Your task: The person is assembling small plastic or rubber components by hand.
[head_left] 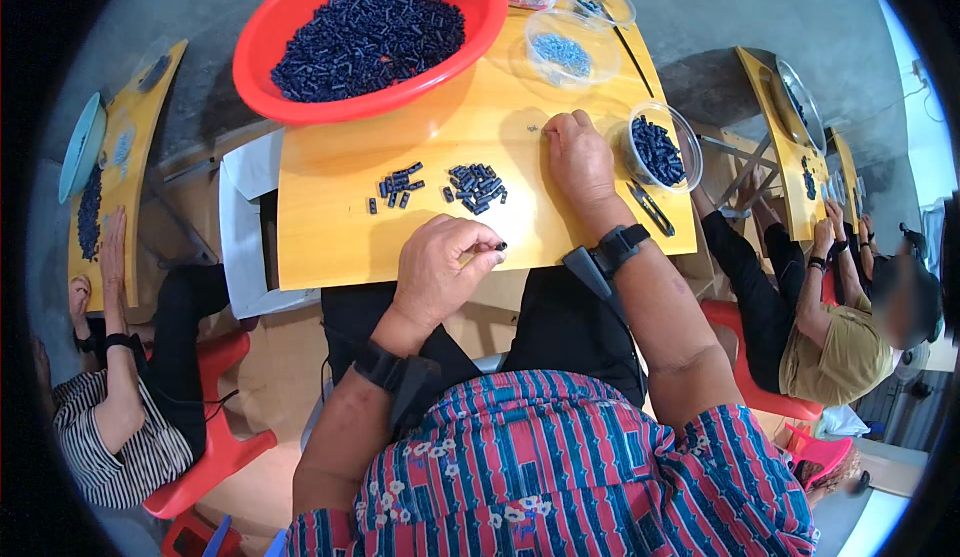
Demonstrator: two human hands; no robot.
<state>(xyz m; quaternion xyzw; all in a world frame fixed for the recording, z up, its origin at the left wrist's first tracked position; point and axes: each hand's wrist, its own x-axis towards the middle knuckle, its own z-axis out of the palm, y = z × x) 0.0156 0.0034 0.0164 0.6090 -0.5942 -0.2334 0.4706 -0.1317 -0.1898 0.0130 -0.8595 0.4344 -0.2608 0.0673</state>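
I see the left hand [440, 267] on the near side of the red basin [485, 52] and to its right, thumb and forefinger pinching one small dark piece [501, 247]. That piece sits right at the fingertips, over the near part of the yellow worktop [340, 247]. It looks black and stubby, with its detail too small for me to make out.

The right hand [583, 167] rests farther to the right of the basin, its fingers curled in; I cannot tell whether the tips meet or grip anything. Just beside them lie a few tiny greyish bits [533, 128].

Directly on the near side of the basin, just beyond the left hand, I have a loose pile [400, 185] and, to its right, a tighter pile [478, 187]. Both are made of short, dark blue-black tubes with a slight shine, lying at mixed angles. The basin holds a great heap of similar pieces.

Right of the basin stands a clear bowl [609, 54] with pale blue bits; nearer me than that bowl, a clear tub [694, 149] holds more dark tubes, and black snips [651, 209] lie below it.
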